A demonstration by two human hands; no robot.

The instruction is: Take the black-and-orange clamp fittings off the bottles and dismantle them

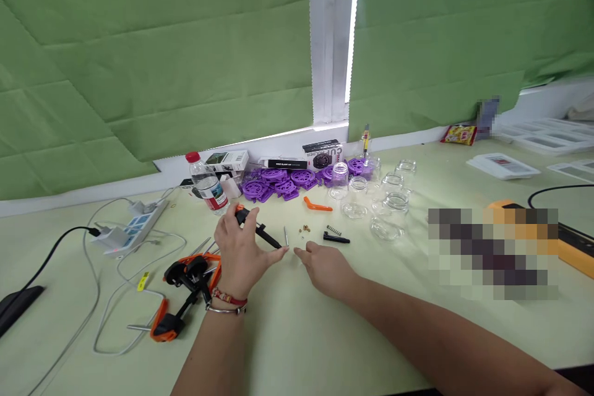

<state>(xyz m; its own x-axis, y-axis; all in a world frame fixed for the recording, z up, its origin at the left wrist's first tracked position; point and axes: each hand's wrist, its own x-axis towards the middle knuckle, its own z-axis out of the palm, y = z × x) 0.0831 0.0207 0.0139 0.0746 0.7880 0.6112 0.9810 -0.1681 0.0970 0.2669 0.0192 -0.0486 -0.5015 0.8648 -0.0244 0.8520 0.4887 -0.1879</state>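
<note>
My left hand (238,253) is closed around a black tubular part (266,236) with an orange piece near its upper end; the thumb reaches toward the tube's lower tip. Close to the thumb is a thin silver pin (286,236). My right hand (327,267) rests by the table, its fingers curled together near the left thumb; what they pinch, if anything, is too small to make out. Just beyond it lie several tiny brass-coloured pieces (304,229), a coil spring (333,230) and a short black stepped part (336,237). Farther back is an orange lever-shaped piece (318,205).
Orange-and-black parts with metal rods (190,281) lie left of my left wrist, among white cables and a power strip (139,226). Behind stand a water bottle (207,184), purple plastic parts (285,182) and clear jars (388,223). An orange-and-black case (570,247) is at right.
</note>
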